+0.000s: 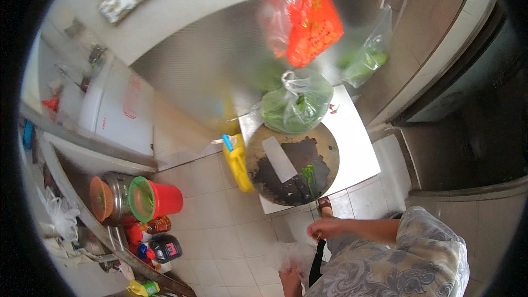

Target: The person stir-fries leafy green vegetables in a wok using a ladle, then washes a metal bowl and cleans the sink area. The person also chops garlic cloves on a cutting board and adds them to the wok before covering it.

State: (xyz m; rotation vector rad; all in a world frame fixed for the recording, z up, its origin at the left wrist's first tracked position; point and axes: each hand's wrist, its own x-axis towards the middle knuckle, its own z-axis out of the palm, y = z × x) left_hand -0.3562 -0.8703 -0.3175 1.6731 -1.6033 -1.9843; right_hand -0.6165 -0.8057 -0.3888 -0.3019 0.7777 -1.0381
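Observation:
My left hand is at the bottom, closed around a blurred translucent plastic bag. Above it to the right, my right hand has its fingers curled; blur hides whether anything is in them. A black strip hangs just below that hand, and its nature is unclear. In front of me a round chopping board with a dark, worn middle rests on a white tabletop. A cleaver lies flat on the board. Beside it, a small bunch of green stalks reaches over the near edge.
A tied clear bag of leafy greens sits behind the board. Red and clear bags hang above. A yellow jug stands left of the board. Farther left are a red bucket, a green basket and several bottles.

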